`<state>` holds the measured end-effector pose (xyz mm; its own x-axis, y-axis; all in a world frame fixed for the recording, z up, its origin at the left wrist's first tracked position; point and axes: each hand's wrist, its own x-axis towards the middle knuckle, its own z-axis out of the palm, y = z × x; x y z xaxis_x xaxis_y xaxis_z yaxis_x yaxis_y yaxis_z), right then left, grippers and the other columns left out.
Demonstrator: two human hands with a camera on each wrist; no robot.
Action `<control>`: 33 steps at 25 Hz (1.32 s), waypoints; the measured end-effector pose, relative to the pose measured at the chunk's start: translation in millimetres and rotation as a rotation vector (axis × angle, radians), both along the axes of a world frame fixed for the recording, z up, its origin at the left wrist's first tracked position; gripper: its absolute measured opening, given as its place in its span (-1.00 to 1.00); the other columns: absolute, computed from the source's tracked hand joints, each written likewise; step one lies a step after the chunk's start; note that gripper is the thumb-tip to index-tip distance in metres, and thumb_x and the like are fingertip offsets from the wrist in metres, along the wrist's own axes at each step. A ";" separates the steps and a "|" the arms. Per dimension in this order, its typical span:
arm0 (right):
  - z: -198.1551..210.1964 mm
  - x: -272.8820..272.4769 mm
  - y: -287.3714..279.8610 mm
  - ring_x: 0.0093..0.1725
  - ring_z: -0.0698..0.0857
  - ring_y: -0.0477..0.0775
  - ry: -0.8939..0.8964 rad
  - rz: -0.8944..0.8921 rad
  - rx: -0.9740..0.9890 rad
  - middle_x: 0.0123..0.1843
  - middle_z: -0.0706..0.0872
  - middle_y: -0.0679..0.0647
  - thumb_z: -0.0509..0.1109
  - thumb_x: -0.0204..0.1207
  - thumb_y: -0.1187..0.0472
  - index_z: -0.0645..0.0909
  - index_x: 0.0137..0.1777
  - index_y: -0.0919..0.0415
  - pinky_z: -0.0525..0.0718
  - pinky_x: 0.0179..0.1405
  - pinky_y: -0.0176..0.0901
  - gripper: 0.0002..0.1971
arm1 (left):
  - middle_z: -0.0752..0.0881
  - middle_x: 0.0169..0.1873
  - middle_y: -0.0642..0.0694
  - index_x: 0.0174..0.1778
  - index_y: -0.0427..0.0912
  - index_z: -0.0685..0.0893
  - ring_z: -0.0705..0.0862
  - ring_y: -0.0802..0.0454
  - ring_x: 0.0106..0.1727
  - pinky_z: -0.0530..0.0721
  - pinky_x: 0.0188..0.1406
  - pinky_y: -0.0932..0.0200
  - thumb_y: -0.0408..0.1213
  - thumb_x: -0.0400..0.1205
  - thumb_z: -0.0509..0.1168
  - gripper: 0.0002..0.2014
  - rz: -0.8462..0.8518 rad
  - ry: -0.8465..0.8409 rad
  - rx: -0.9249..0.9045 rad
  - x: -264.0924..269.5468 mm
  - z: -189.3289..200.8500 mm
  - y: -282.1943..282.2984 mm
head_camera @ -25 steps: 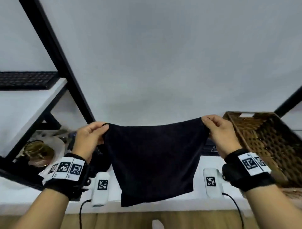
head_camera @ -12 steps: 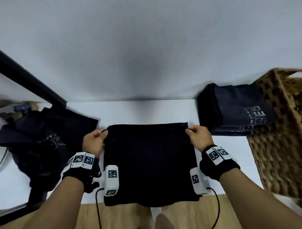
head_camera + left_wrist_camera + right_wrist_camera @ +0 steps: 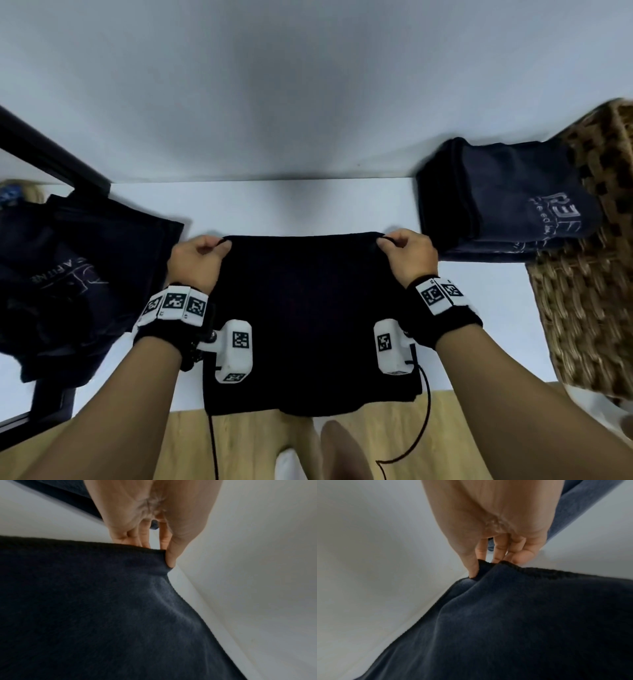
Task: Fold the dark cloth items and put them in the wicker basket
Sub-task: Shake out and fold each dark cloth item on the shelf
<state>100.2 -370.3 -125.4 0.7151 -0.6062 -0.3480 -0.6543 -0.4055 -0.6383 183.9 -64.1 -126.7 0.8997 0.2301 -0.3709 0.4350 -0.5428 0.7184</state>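
A black cloth (image 3: 308, 315) lies spread on the white table (image 3: 291, 209), its near edge hanging over the table's front. My left hand (image 3: 197, 257) pinches its far left corner; in the left wrist view the thumb and fingers (image 3: 164, 550) hold the cloth's (image 3: 102, 608) hem. My right hand (image 3: 406, 255) pinches the far right corner, shown in the right wrist view with fingers (image 3: 484, 561) on the cloth's (image 3: 522, 622) edge. The wicker basket (image 3: 589, 308) stands at the right. A folded dark cloth (image 3: 507, 202) with pale lettering leans partly over its rim.
A heap of dark cloth (image 3: 68, 274) with pale lettering lies at the left of the table, beside a black shelf post (image 3: 51, 150). A pale wall (image 3: 308, 85) closes the table's far side. Wooden floor (image 3: 257, 445) shows below the front edge.
The black cloth, held up in the air a second ago, has come down flat onto the table. Both hands still pinch its far corners. My view has tilted downward.
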 end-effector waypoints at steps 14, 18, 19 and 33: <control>30.8 -3.9 -9.5 -0.24 0.69 -0.03 -0.218 -0.058 0.181 -0.35 0.74 -0.06 0.55 0.38 0.17 0.67 -0.41 0.03 0.69 0.03 -0.04 -0.83 | 0.81 -0.25 -0.16 -0.09 -0.37 0.73 0.77 0.04 -0.26 0.72 -0.28 0.29 -0.46 0.51 0.39 -0.90 0.073 0.185 -0.668 -11.6 47.8 13.7; 101.6 -26.7 -6.9 -0.34 0.59 -0.02 -0.417 -0.070 0.253 -0.37 0.66 0.02 0.53 0.41 0.14 0.71 -0.33 0.10 0.63 -0.20 -0.04 -0.87 | 0.79 -0.36 -0.16 -0.34 -0.29 0.80 0.76 -0.01 -0.25 0.74 -0.12 0.22 -0.54 0.50 0.36 -0.84 0.035 -0.037 -0.709 -32.9 117.3 29.1; 119.5 -32.9 -8.2 -0.34 0.56 -0.02 -0.470 -0.074 0.278 -0.36 0.63 0.07 0.52 0.44 0.14 0.71 -0.31 0.10 0.61 -0.25 -0.07 -0.87 | 0.78 -0.40 -0.15 -0.40 -0.27 0.79 0.76 0.00 -0.28 0.75 -0.14 0.22 -0.56 0.51 0.35 -0.78 0.021 -0.083 -0.710 -38.0 133.5 33.0; 397.2 -110.8 4.6 -0.42 0.58 -0.31 -1.043 0.088 0.264 -0.43 0.74 -0.25 0.54 0.43 0.30 0.73 -0.21 0.11 0.53 -0.22 -0.41 -0.91 | 0.82 -0.34 0.07 -0.37 0.00 0.84 0.71 0.14 -0.26 0.63 -0.02 0.23 -0.45 0.41 0.48 -0.79 -0.092 -0.806 -0.513 -103.9 396.6 84.4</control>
<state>-10.7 -365.7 271.9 0.7718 -0.5335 0.3460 0.2874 -0.1926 -0.9382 80.0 20.3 269.8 0.9348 0.1278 0.3313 -0.3222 -0.0864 0.9427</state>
